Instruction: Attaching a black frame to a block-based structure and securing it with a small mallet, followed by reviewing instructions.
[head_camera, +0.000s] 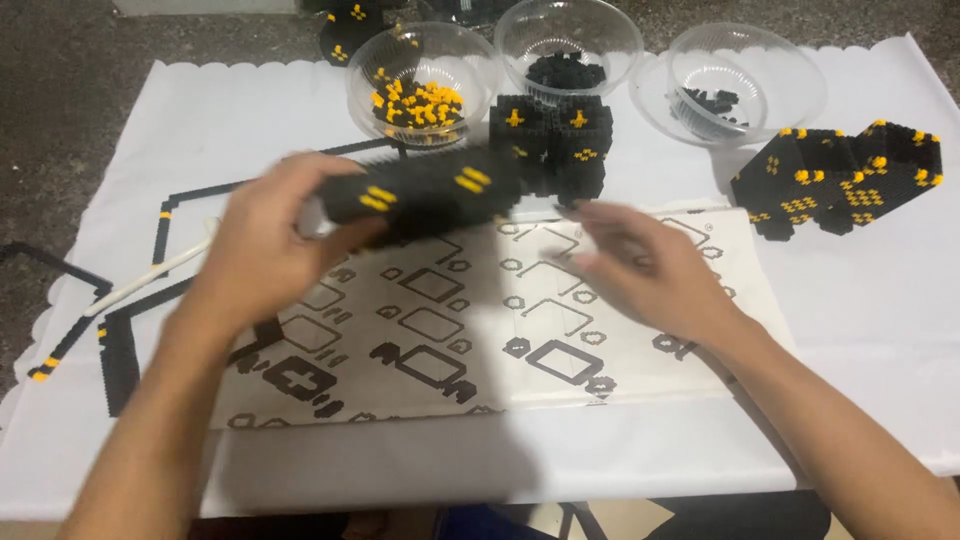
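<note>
Both forearms reach over the printed sheet (560, 330) on the bench. Left hand (265, 240) clenches a black brick block (420, 190) by one end; right hand (650, 265) hovers released. Held so, the block could sag and shed bricks. Beyond, three clear bowls hold yellow pieces (420, 105), black pieces (565, 70), few black (715, 100).

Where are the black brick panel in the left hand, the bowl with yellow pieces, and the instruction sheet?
black brick panel (425, 190), head view, middle of its front face.
bowl with yellow pieces (362, 85), head view, left rim.
instruction sheet (500, 320), head view, bare central area.
</note>
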